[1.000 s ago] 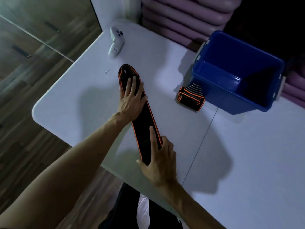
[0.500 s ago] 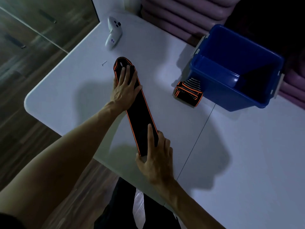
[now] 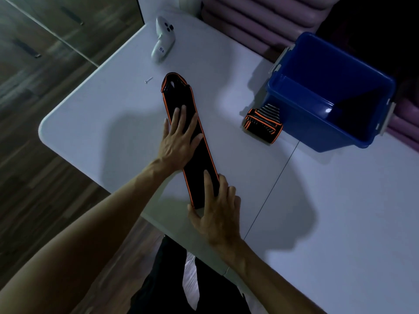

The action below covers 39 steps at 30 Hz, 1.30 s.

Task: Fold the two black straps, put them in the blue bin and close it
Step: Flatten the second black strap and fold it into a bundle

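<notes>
A long black strap with orange edges [image 3: 199, 155] lies flat on the white table [image 3: 317, 211], running from near the front edge toward the back. My left hand [image 3: 179, 139] lies flat on its middle with straight fingers. My right hand [image 3: 217, 211] presses on the strap's near end, the index finger stretched along it. A second black strap [image 3: 263, 125], folded into a small bundle, sits beside the blue bin [image 3: 294, 105]. The bin stands open at the back right. No lid shows.
A white game controller [image 3: 163, 40] lies at the table's back left corner. A small screw [image 3: 148, 80] rests near the strap's far end. Purple cushions [image 3: 249, 21] stand behind the table. The table's left edge drops to a wooden floor.
My left hand has slid back along the strap from its far end to its middle. My right hand stays on the near end.
</notes>
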Each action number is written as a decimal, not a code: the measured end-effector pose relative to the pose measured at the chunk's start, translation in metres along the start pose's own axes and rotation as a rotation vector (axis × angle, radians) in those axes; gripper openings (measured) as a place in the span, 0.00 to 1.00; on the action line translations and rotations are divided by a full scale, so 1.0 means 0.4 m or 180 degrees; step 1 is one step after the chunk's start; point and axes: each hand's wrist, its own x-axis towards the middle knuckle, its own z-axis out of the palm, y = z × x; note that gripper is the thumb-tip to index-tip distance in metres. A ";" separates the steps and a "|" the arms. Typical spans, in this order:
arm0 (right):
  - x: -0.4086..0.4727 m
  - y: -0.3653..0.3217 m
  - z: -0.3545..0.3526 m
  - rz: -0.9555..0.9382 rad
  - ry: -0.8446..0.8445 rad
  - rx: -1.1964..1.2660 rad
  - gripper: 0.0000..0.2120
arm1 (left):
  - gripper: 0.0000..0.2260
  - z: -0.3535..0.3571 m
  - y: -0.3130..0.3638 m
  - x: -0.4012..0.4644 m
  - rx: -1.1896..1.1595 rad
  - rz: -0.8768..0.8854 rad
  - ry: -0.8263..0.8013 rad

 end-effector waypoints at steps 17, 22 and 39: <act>-0.009 0.011 0.030 -0.0150 0.0242 -0.0154 0.40 | 0.26 -0.021 -0.015 0.034 0.0074 -0.0063 -0.0076; -0.013 0.059 0.008 -0.0578 0.0002 0.0384 0.42 | 0.24 -0.088 0.026 -0.051 -0.0089 0.0129 0.0397; 0.111 0.228 -0.026 -0.2681 0.0237 0.0098 0.16 | 0.16 -0.048 0.097 -0.425 -0.0148 0.0878 0.0324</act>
